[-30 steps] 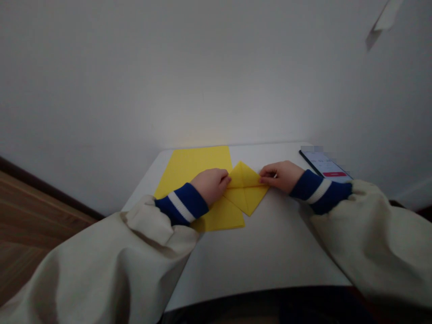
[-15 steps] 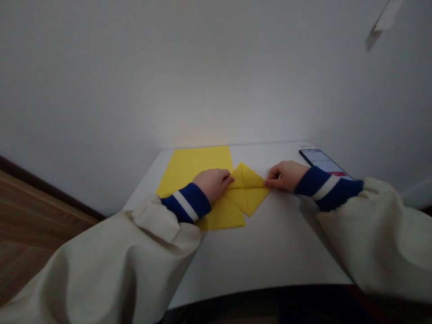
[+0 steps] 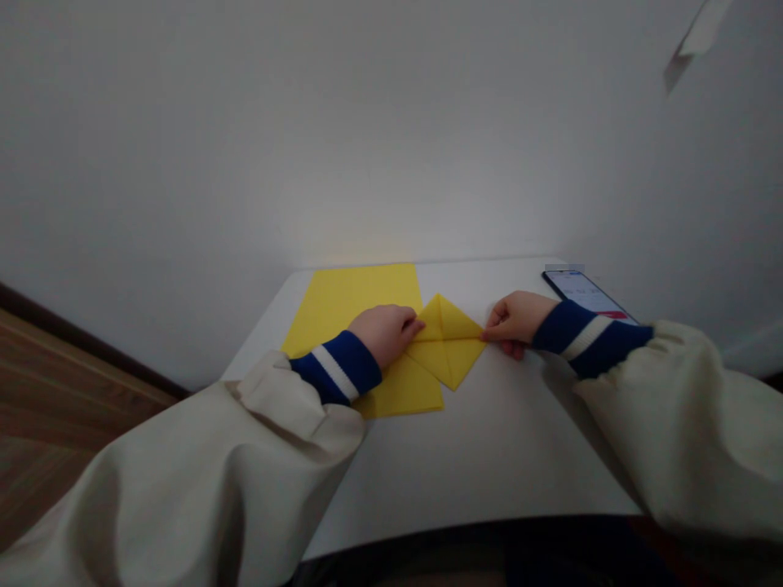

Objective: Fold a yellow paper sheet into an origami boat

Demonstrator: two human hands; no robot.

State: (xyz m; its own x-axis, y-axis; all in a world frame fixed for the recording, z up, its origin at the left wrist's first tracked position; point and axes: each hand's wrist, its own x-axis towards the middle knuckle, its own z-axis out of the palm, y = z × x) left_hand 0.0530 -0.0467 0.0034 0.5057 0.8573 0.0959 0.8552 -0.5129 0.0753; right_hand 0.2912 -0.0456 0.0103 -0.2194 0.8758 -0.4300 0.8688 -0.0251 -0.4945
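A small yellow folded paper [image 3: 446,342], diamond-shaped with creases crossing at its middle, lies on the white table. My left hand [image 3: 387,333] pinches its left corner between thumb and fingers. At the opposite corner, my right hand [image 3: 515,323] grips the tip with thumb and finger. Under my left hand and partly beneath the folded piece is a larger yellow paper sheet [image 3: 360,289]; my left hand and sleeve hide part of it.
A phone [image 3: 584,295] with its screen lit lies beyond my right wrist, partly covered by the cuff. The white table [image 3: 489,456] meets a pale wall [image 3: 391,147] at the back. Wooden furniture [image 3: 73,424] stands at the left.
My right hand's fingers have shifted slightly at the right corner, and its lower fingers show more below the thumb. My left hand and the paper stay nearly in place.
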